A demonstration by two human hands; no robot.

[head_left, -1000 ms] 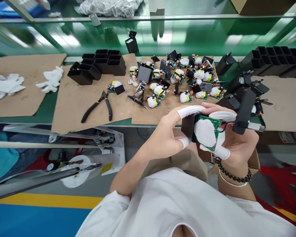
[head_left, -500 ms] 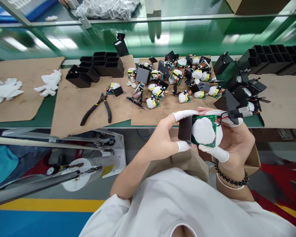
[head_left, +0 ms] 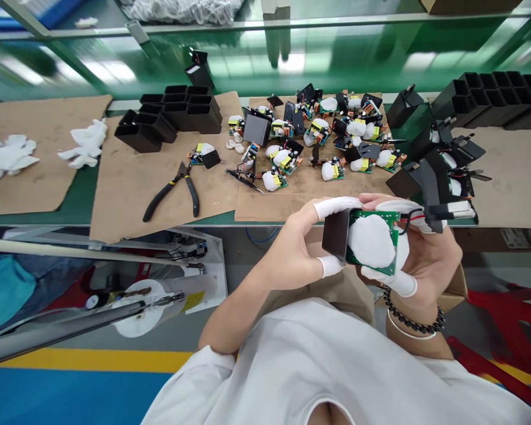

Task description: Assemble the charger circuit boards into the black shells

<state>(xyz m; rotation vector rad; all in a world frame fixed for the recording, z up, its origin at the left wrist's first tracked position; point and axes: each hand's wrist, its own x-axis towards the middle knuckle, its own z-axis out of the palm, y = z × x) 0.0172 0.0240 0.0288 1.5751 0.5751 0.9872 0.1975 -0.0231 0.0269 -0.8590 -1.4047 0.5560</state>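
Note:
My left hand (head_left: 298, 245), with white finger cots, is wrapped round a black plastic case (head_left: 335, 235). In my right hand (head_left: 431, 254) is a green circuit board (head_left: 388, 221) with a large white pad (head_left: 371, 241) on its face. The board's left end sits at the mouth of the case; most of it shows outside. From its right end, red and black wires run to a black cover piece (head_left: 433, 195) that hangs over my right fingers. How far the board reaches into the case is hidden.
Several circuit boards (head_left: 318, 131) lie on cardboard (head_left: 292, 203). Black cases stand at left (head_left: 172, 118) and right (head_left: 491, 100). Pliers (head_left: 172, 189), tweezers (head_left: 245, 180) and white gloves (head_left: 86, 144) lie at left. Partly cased units (head_left: 451, 153) are near my right hand.
The case and board have shifted slightly right in view with both hands. The black cover piece has swung right and turned. The board still stands out of the case.

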